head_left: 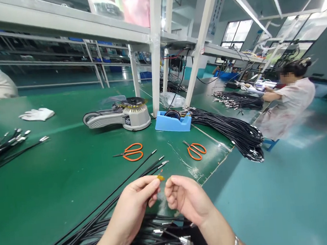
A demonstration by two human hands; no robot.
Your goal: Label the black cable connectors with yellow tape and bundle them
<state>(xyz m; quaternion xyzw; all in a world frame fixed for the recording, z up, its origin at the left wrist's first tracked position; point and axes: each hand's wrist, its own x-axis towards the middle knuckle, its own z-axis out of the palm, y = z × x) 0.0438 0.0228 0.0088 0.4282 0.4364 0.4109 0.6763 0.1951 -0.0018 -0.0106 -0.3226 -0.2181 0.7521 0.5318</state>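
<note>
My left hand (140, 197) is closed in a pinch. Amber tape (160, 178) shows at its thumb and fingertip, with a tiny coppery tip sticking up just beyond; the hand covers whatever lies behind it. Close beside it, my right hand (185, 195) has its fingers curled in and its thumb against the index finger. Anything between those fingertips is hidden. Below both hands lies a bundle of black cables (104, 235) with metal connectors. A few loose cable ends (155, 166) reach past my left hand across the green table (80, 173).
Two orange-handled scissors (133, 152) (196, 150) lie beyond my hands. Behind them stand a grey round tape dispenser (136, 117) and a blue tape holder (173, 123). Cable bundles (225, 129) lie right; a white glove (36, 114) lies left. A person (290, 98) sits at the right.
</note>
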